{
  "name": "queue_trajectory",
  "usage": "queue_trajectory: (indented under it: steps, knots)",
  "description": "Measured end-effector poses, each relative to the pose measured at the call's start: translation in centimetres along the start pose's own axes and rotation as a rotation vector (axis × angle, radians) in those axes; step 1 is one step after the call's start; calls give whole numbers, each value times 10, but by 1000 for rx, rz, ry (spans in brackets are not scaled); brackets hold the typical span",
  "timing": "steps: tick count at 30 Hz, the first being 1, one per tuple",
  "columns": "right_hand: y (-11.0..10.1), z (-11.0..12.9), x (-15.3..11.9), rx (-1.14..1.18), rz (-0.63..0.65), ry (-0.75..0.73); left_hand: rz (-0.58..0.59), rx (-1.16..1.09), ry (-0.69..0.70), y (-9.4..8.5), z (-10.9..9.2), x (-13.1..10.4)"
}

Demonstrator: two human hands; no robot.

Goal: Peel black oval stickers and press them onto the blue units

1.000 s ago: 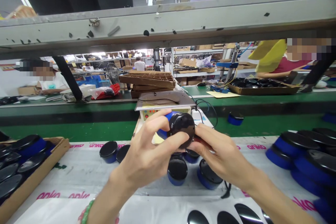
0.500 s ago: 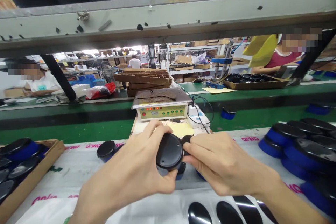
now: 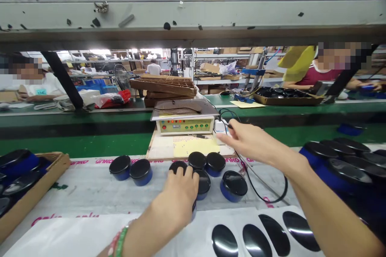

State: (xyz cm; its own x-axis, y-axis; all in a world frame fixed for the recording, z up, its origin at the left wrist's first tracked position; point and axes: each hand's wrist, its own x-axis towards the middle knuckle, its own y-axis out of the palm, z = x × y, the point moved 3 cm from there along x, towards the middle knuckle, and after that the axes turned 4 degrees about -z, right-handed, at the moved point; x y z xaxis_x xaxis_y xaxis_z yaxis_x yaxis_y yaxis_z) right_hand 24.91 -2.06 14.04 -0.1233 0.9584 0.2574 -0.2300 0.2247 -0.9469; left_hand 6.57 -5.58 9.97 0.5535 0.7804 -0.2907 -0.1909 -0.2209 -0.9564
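Observation:
My left hand (image 3: 177, 196) reaches down among the small round blue-and-black cases, its fingers curled over a black-topped case (image 3: 177, 166). More such cases stand around it, one (image 3: 197, 160) behind and another (image 3: 233, 185) to the right. My right hand (image 3: 245, 138) is raised in front of the white power adapter (image 3: 220, 126), thumb and forefinger pinched near a small dark item that is too small to name. A black cable (image 3: 256, 190) hangs below it and loops over the table. Black oval pieces (image 3: 224, 241) lie on a white sheet at the front.
A control box (image 3: 185, 125) stands at the back centre, with yellow paper (image 3: 194, 147) before it. A cardboard box (image 3: 36, 192) of cases sits at left. Stacked cases (image 3: 346, 168) fill the right. A shelf beam (image 3: 193, 16) crosses above. Persons sit across the green belt (image 3: 114, 140).
My hands have moved apart. My left hand has gone down to the cases, and my right hand has risen toward the adapter. The dark round piece held up between them is no longer there.

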Motion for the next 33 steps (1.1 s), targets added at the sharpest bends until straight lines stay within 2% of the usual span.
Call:
queue_trajectory:
  steps: [2, 5, 8, 11, 14, 18, 22, 25, 28, 30, 33]
  knots:
    - [19, 1, -5, -15, 126, -25, -74, -33, -20, 0, -3, 4]
    - [48, -1, -32, -21, 240, -50, -224, -72, -92, 2, -1, 14]
    - [65, -9, -56, -16, 279, -36, -295, -62, -135, 13, -8, 28]
    - [66, -21, -64, -24, 248, 0, -327, -61, -107, 27, -21, 38]
    - [65, -28, -63, -25, 252, 17, -351, -65, -85, 33, -27, 38]
    - [66, -27, -62, 21, 295, -9, -384, -147, -11, 25, -21, 35]
    - [50, -23, -62, 53, 210, -7, -375, -293, 88, 16, -11, 32]
    - [43, -17, -56, 62, 154, -20, -316, -342, 145, 20, -11, 32]
    - [56, -12, -41, 99, 169, -89, -229, -364, 160, 28, -14, 34]
    - [70, -11, -27, 148, 214, -133, -191, -392, 155, 29, -9, 35]
    - [78, -14, -8, 206, 242, -141, -244, -462, 130, 19, 10, 36]
